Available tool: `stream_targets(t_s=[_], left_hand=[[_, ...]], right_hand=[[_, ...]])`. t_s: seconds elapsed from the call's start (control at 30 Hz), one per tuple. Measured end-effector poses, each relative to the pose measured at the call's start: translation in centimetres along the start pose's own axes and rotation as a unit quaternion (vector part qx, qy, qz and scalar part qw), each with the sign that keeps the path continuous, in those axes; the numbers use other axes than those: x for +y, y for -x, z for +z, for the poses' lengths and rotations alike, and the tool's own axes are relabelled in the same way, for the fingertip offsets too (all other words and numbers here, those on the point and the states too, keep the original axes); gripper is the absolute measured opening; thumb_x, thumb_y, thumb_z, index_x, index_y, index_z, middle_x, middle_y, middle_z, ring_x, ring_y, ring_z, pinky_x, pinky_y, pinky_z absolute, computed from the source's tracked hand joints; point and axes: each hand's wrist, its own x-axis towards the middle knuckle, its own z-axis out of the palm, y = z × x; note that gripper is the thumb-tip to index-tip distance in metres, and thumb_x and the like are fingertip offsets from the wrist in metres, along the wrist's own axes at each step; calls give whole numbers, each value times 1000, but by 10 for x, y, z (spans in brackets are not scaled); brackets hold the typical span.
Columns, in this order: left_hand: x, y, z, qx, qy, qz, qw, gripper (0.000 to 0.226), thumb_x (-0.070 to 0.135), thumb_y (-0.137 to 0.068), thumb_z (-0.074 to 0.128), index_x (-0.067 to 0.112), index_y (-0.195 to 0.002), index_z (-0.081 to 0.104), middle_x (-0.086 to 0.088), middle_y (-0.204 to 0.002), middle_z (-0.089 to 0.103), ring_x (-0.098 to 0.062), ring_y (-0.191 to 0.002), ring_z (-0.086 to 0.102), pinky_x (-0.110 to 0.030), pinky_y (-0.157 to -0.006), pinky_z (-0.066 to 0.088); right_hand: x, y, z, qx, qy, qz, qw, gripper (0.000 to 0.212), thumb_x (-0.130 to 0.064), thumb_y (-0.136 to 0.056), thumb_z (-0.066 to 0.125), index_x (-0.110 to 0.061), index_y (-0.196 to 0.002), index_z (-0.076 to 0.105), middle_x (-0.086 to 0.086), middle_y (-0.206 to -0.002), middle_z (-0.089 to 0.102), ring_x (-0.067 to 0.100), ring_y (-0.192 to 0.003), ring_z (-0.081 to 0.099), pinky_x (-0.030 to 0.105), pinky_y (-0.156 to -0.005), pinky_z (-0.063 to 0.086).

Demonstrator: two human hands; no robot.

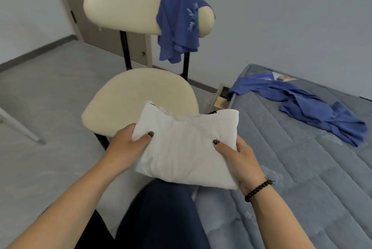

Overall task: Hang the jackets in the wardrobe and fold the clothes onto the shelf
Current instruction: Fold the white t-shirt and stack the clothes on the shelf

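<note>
Head view looks down on two bare hands holding a folded white garment [186,146] in the air, in front of the cream seat of a chair [138,99] and above the person's dark trouser leg [161,214]. The left hand [125,146] grips the garment's left edge, thumb pressed on top near the corner and the other fingers hidden underneath. The right hand [239,160] clamps the right edge the same way, thumb lying flat on the cloth and fingers tucked below; a dark beaded bracelet [257,189] circles that wrist. The garment is folded into a thick rectangle, with a small bit of black showing at its far edge. A blue shirt [179,25] hangs draped over the right end of the chair's padded backrest, its hem dangling beside the black back post. To the right lies a bed with a grey quilted mattress [302,168], its near edge just beside the person's leg. A second blue garment [310,106] lies crumpled and spread on the mattress, well apart from the hands. Grey floor [50,91] stretches to the left, and a closed door [96,7] stands behind the chair. A small box-like object [222,95] sits on the floor between chair and bed; what it is cannot be told.
</note>
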Motion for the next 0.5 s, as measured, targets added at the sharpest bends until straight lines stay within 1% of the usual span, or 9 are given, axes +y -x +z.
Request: stream_targets(t_s=[0.07, 0.2, 0.27, 0.33, 0.4, 0.43, 0.5], left_hand=[[-7, -30, -17, 2, 1, -12, 1000, 11, 25, -89, 63, 19, -98, 65, 6, -95, 69, -16, -91, 64, -34, -79, 48], [-23, -98, -52, 4, -2, -23, 1000, 17, 33, -87, 63, 19, -96, 64, 6, -93, 68, -16, -90, 62, -37, -82, 48], [-31, -130, -69, 1, -1, -32, 1000, 17, 31, -91, 58, 16, -93, 62, 2, -90, 67, -19, -88, 62, -36, -77, 47], [-35, -156, -91, -1, -1, -51, 999, 25, 34, -92, 54, 11, -90, 60, -4, -87, 66, -24, -85, 61, -34, -69, 43], [-34, -173, -117, 2, -7, -65, 998, 37, 43, -87, 51, 7, -90, 57, -10, -85, 64, -28, -81, 60, -33, -65, 40], [-31, -179, -133, 8, -12, -72, 997, 38, 43, -87, 50, 6, -91, 57, -11, -85, 64, -28, -80, 59, -33, -64, 40], [-21, -187, -167, 24, -15, -87, 996, 27, 35, -92, 51, 9, -92, 58, -6, -84, 64, -24, -78, 59, -32, -64, 40]], right_hand=[[-7, -27, 27, -8, 14, 9, 1000, 20, -15, -87, 66, -22, -106, 64, -2, -99, 73, 16, -86, 70, 26, -61, 55], [-16, -84, 83, -12, 42, 20, 999, 18, -17, -86, 67, -25, -102, 64, -3, -96, 73, 20, -86, 70, 35, -68, 57], [-22, -111, 111, -16, 51, 22, 998, 17, -16, -87, 66, -27, -100, 64, -5, -93, 74, 17, -82, 71, 34, -65, 57], [-30, -132, 143, -21, 55, 34, 998, 19, -15, -87, 65, -27, -103, 64, -6, -93, 74, 16, -80, 71, 34, -65, 57], [-42, -147, 174, -22, 61, 54, 996, 22, -16, -87, 66, -26, -106, 64, -3, -98, 74, 20, -87, 71, 42, -76, 58], [-51, -152, 190, -25, 65, 62, 996, 22, -16, -87, 66, -25, -107, 65, -3, -100, 74, 22, -91, 70, 45, -81, 57], [-77, -157, 222, -42, 73, 70, 994, 22, -16, -87, 65, -23, -108, 66, -3, -100, 74, 23, -94, 69, 46, -84, 56]])
